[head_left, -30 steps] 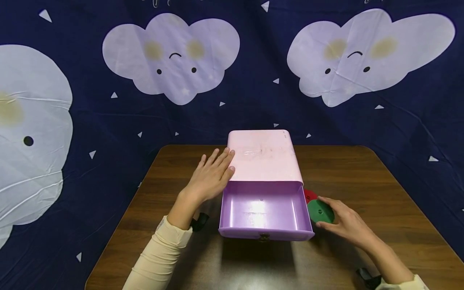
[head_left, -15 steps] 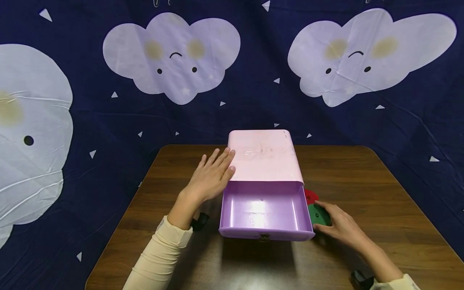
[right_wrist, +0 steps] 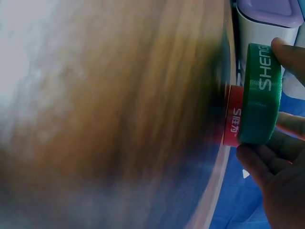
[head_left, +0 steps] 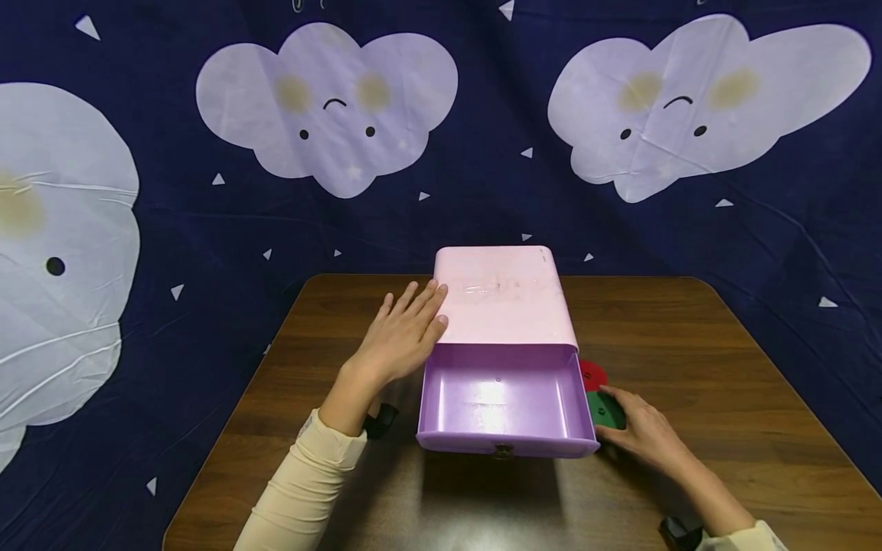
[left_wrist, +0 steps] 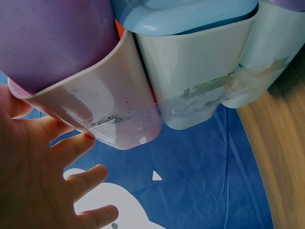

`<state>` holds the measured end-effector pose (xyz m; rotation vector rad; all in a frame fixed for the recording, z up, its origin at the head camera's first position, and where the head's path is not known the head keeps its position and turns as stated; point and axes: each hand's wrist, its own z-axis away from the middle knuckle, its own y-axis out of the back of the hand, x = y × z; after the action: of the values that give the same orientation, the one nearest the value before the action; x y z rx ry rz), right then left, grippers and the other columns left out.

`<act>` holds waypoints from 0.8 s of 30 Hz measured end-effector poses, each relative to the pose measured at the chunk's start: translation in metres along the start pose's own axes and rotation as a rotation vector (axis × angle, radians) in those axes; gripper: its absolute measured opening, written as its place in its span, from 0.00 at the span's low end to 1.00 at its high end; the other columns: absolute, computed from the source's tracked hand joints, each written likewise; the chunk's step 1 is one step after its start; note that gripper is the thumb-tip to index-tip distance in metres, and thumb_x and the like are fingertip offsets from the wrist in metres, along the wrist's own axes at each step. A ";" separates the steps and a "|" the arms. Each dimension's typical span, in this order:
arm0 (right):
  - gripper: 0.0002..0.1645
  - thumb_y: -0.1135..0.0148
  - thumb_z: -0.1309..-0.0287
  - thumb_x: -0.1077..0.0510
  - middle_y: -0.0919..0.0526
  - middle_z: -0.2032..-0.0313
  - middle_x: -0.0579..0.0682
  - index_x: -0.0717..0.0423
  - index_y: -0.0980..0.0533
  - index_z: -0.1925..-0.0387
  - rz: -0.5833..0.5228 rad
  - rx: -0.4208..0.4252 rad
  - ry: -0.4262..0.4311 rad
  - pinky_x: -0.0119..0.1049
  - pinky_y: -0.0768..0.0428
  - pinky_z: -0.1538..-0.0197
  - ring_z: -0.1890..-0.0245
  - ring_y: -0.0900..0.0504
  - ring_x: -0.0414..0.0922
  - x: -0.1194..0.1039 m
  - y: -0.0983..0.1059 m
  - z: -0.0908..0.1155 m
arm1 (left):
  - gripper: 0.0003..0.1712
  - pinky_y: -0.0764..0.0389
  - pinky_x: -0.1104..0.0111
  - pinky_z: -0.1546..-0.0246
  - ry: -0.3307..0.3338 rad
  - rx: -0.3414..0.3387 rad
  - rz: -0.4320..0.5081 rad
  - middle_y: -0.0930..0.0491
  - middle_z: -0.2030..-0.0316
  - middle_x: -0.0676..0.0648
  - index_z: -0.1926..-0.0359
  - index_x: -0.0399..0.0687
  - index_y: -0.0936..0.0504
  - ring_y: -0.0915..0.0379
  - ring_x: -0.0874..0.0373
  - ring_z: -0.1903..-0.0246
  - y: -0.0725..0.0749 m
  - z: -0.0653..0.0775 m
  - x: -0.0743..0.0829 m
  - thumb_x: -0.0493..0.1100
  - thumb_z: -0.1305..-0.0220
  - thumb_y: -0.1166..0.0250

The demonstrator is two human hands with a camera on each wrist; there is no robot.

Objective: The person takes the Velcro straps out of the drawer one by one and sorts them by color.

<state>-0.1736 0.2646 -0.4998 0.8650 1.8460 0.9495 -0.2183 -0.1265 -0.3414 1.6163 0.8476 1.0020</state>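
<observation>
A pale pink drawer box point(head_left: 503, 298) stands on the table with its purple drawer point(head_left: 506, 444) pulled out toward me. My left hand point(head_left: 396, 340) rests against the box's left side, fingers spread and nearly straight. My right hand point(head_left: 648, 436) holds a green tape roll point(head_left: 605, 411) between thumb and fingers, beside the drawer's right wall. White lettering runs along the roll's textured edge in the right wrist view. Close behind it is a red tape roll point(head_left: 594, 375), partly hidden by the green one and the box.
The left wrist view shows more drawer units in line with the pink one, including a whitish casing point(left_wrist: 190, 71) with a blue drawer point(left_wrist: 186, 12). Clear tape runs across the casings. A dark blue cloud-patterned cloth point(head_left: 496, 199) hangs behind the wooden table point(head_left: 661, 321).
My right hand has moved left with the green tape roll, nearer the drawer's side, uncovering slightly more of the red roll. The left hand and the drawer box have stayed put.
</observation>
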 end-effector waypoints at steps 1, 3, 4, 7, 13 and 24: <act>0.41 0.24 0.61 0.52 0.19 0.55 0.65 0.65 0.29 0.45 0.000 -0.007 -0.008 0.51 0.23 0.61 0.57 0.20 0.57 0.000 0.000 0.000 | 0.32 0.62 0.47 0.27 0.001 0.000 0.000 0.57 0.25 0.56 0.26 0.64 0.57 0.64 0.51 0.25 0.000 0.000 0.000 0.61 0.27 0.70; 0.41 0.24 0.61 0.52 0.19 0.54 0.65 0.65 0.29 0.45 -0.001 -0.018 -0.021 0.52 0.23 0.60 0.56 0.20 0.58 0.000 -0.001 -0.001 | 0.32 0.62 0.47 0.27 0.003 0.000 -0.003 0.57 0.25 0.56 0.26 0.64 0.57 0.64 0.51 0.25 0.000 0.000 0.000 0.61 0.27 0.70; 0.41 0.25 0.60 0.52 0.19 0.54 0.66 0.65 0.29 0.45 -0.001 -0.025 -0.027 0.52 0.23 0.60 0.56 0.20 0.58 0.000 -0.001 -0.002 | 0.32 0.62 0.47 0.27 0.003 0.001 -0.003 0.57 0.25 0.56 0.26 0.64 0.57 0.64 0.51 0.25 0.000 0.000 0.000 0.61 0.27 0.70; 0.41 0.25 0.59 0.52 0.20 0.53 0.67 0.66 0.30 0.44 -0.002 -0.039 -0.037 0.54 0.23 0.59 0.55 0.20 0.60 -0.001 -0.002 -0.002 | 0.32 0.62 0.47 0.27 0.003 -0.001 -0.003 0.57 0.25 0.56 0.26 0.64 0.57 0.65 0.52 0.25 0.000 0.000 -0.001 0.61 0.27 0.70; 0.40 0.26 0.59 0.53 0.20 0.53 0.64 0.65 0.30 0.44 0.011 -0.041 -0.027 0.51 0.22 0.59 0.56 0.20 0.56 0.000 -0.004 -0.002 | 0.32 0.62 0.47 0.27 0.002 -0.002 0.001 0.57 0.25 0.56 0.26 0.64 0.57 0.65 0.52 0.25 -0.001 -0.001 0.000 0.61 0.27 0.71; 0.39 0.25 0.62 0.54 0.20 0.55 0.59 0.64 0.29 0.47 0.050 -0.004 0.026 0.48 0.22 0.62 0.58 0.20 0.52 0.002 -0.007 -0.002 | 0.32 0.61 0.47 0.27 -0.002 0.009 0.004 0.56 0.25 0.55 0.26 0.63 0.56 0.63 0.50 0.25 0.000 0.000 0.000 0.61 0.27 0.70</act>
<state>-0.1771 0.2622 -0.5058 0.9039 1.8515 0.9987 -0.2184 -0.1269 -0.3419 1.6274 0.8487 1.0004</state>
